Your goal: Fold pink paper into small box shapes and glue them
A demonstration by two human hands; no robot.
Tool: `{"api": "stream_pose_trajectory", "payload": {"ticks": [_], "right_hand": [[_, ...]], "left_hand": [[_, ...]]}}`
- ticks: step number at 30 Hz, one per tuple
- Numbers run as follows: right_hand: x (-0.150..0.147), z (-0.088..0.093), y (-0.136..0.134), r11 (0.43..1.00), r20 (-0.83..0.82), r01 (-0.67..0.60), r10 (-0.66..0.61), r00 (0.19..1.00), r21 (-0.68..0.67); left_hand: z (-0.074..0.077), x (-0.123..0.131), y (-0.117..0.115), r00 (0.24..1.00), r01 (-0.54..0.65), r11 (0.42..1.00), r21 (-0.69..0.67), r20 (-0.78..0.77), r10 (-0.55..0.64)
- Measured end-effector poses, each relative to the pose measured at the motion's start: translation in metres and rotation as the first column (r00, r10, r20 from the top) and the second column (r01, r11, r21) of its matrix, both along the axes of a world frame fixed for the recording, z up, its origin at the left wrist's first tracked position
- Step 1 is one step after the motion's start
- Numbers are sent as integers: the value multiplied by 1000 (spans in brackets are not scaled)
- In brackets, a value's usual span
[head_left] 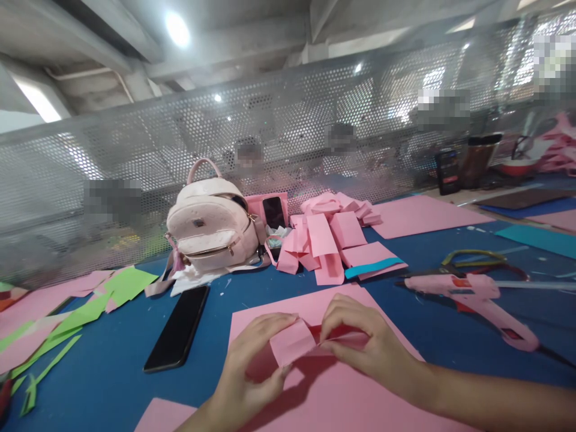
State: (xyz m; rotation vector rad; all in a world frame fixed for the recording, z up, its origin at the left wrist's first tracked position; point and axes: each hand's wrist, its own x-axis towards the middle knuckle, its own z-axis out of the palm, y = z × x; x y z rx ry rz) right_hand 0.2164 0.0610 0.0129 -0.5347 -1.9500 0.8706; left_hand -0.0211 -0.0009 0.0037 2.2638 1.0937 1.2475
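the left hand [252,354] holds the small folded pink paper [293,343] across its width, fingers at the upper edge and thumb at the lower, while the right hand [369,342] pinches thumb against forefinger at the paper's right end. the piece is held above a large pink sheet [369,402], in front of the wearer.

to do this well, i'd keep the left grip light so the panel doesn't buckle, bring the edges level before pressing, and run the right fingertips along the crease rather than squeezing one spot.

the front panel's long axis runs left to right, slanting up to the right; its right end points at the right fingertips and its broad face turns toward the wearer. the part inside the right hand is mostly hidden.

beyond the sheet sits a heap of folded pink pieces [321,237]; a pink glue gun [477,294] lies to the right, a black phone [177,330] to the left, all on the blue table [112,384].
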Motion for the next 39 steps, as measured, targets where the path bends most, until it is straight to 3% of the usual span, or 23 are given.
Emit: {"api": "stream_pose_trajectory", "payload": {"ticks": [39], "right_hand": [[1,-6,4,1000,1,-8,8,1000,28]], "left_hand": [[-1,0,2,1000,21,998,62,5,-21]]}}
